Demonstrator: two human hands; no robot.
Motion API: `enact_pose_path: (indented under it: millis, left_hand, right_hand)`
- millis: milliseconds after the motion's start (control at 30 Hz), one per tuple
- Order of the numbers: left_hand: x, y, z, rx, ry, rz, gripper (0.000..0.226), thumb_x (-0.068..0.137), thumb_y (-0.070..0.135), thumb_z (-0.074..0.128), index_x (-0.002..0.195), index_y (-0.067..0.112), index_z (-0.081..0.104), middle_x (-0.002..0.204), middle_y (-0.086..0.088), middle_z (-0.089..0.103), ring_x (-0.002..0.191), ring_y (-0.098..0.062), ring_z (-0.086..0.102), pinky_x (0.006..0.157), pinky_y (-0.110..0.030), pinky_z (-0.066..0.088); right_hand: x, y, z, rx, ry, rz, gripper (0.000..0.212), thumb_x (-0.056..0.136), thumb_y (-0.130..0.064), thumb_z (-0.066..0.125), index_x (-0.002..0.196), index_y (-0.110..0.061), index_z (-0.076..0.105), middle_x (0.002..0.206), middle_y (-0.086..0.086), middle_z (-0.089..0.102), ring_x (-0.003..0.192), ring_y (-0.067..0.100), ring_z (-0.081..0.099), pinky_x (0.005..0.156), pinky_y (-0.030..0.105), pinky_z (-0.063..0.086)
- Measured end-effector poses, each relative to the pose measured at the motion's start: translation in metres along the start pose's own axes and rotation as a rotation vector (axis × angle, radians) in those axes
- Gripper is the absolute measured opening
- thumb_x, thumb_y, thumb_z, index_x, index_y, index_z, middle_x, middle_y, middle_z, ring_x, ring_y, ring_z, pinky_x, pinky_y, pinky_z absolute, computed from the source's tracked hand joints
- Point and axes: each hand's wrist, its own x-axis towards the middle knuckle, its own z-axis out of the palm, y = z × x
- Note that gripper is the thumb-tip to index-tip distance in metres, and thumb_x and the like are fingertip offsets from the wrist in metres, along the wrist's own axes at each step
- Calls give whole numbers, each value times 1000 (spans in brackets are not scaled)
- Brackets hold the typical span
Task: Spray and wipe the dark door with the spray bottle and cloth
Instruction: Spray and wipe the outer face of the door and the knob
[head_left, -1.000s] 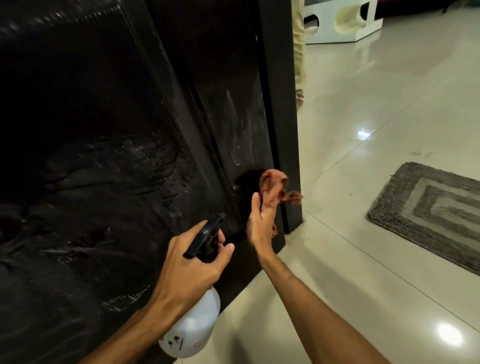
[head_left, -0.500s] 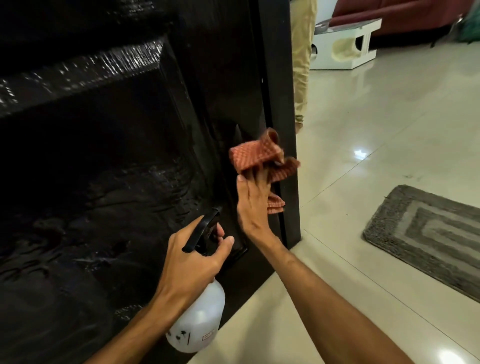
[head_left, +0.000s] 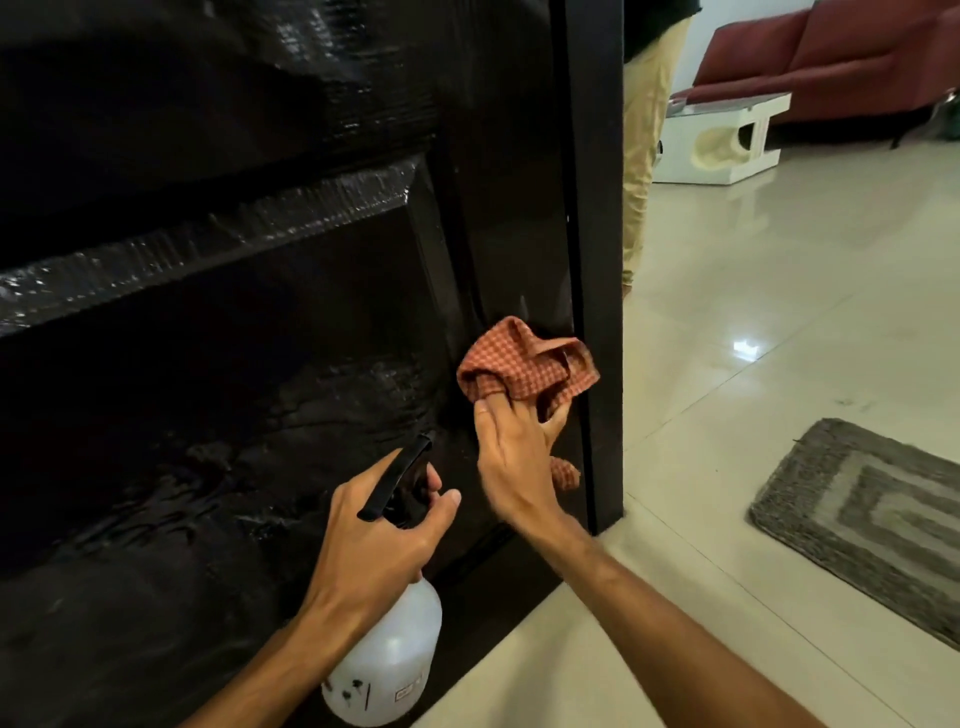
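**Wipe in hand on door's right strip; bottle parked low**

Nearest, 6 o'clock of frame: spray bottle (head_left: 387, 660), white body hanging down, black trigger head up, nozzle toward the door; left hand (head_left: 374, 545) clamped round its neck, thumb wrapped over; can't tell if the trigger is squeezed.

Just past, at 1 o'clock from that hand: right hand (head_left: 514, 457), fingers dug into the cloth (head_left: 524, 364) and gripping it, pressing it on the dark door (head_left: 260, 364); cloth sits low on the vertical strip beside the door's outer edge; orange check, crumpled in a ball, one tail hanging under the palm.

Door fills the 9 o'clock side; streaky wet sheen on lower panel and on the ledge above it.

Far: grey mat (head_left: 862, 525) at 4 o'clock on glossy floor (head_left: 753, 312); a person's trouser leg (head_left: 641, 156) behind the door edge at 12–1; white low table (head_left: 722, 140) and red sofa (head_left: 831, 62) at 1–2.

Doing it well, my read: flatten the cloth so more face touches; long overlapping strokes down the strip, not dabs; tuck the tail so it doesn't drag; hold the nozzle off the wiping hand; wet panel at 9 o'clock likely needs wiping next; catch drips before they hit the tile.
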Motion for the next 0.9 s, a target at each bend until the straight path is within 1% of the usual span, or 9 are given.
enact_pose_path:
  millis: [133, 267, 367, 467, 533, 600, 667, 800, 900]
  left_hand:
    - [-1, 8, -8, -19, 23, 12, 12, 90, 12, 78, 84, 12, 68, 73, 2, 67, 45, -12, 58, 43, -24, 51]
    - [5, 26, -14, -38, 41, 40, 14, 90, 13, 78, 83, 14, 67, 71, 6, 67, 44, -12, 59, 44, -20, 49]
    - [10, 36, -18, -49, 65, 63, 14, 90, 14, 79, 83, 16, 67, 71, 6, 68, 45, -11, 60, 45, -20, 50]
    - [10, 44, -22, -57, 73, 90, 14, 91, 12, 78, 85, 14, 66, 70, 2, 68, 42, -11, 59, 45, -21, 51]
    - [9, 47, -26, -55, 88, 90, 14, 91, 12, 78, 84, 13, 66, 70, -1, 68, 41, -10, 58, 44, -23, 52]
    - [7, 47, -31, -49, 106, 85, 14, 90, 14, 79, 84, 15, 66, 70, 0, 68, 42, -11, 59, 45, -24, 53]
    - [5, 47, -40, -47, 131, 85, 14, 90, 15, 79, 84, 16, 66, 67, -1, 67, 43, -12, 60, 45, -23, 52]
    - [-3, 47, -60, -52, 172, 93, 14, 91, 14, 78, 84, 15, 65, 64, 5, 66, 43, -10, 60, 45, -19, 50]
    - [-14, 45, -75, -54, 209, 99, 14, 91, 14, 77, 86, 16, 65, 73, 6, 68, 45, -11, 62, 45, -20, 51]
  right_hand:
    - [66, -25, -14, 299, 211, 296, 42, 109, -28, 39, 149, -18, 47, 162, 12, 34, 152, 25, 18, 126, 53, -3]
    - [66, -25, -7, 105, 87, -89, 44, 109, -33, 37, 153, -30, 37, 167, -4, 12, 156, 20, -4, 126, 43, -8]
    - [67, -29, -6, 286, 139, 164, 48, 107, -41, 39, 155, -33, 35, 167, 2, 18, 154, 24, 10, 127, 52, 6]
    - [43, -48, 6, 55, -13, -159, 40, 104, -36, 38, 135, -19, 56, 142, 8, 49, 138, 26, 37, 121, 48, 20]
    - [48, -43, 9, -71, -53, -384, 47, 104, -31, 38, 150, -25, 44, 160, 1, 35, 154, 21, 18, 126, 46, 4]
    - [65, -47, 9, 26, 136, -191, 54, 105, -27, 36, 156, -36, 20, 168, -5, 9, 157, 13, -3, 127, 49, -6]
    - [63, -74, 22, 92, 181, -6, 49, 106, -31, 35, 154, -35, 31, 170, 3, 9, 157, 21, -4, 126, 53, -5]
    - [32, -77, 30, -66, -90, -497, 37, 107, -26, 39, 141, -17, 50, 154, 10, 36, 148, 26, 27, 124, 56, 17]
    - [37, -85, 31, 124, 66, -111, 37, 107, -33, 42, 141, -21, 52, 156, 4, 36, 145, 16, 27, 123, 50, 21]
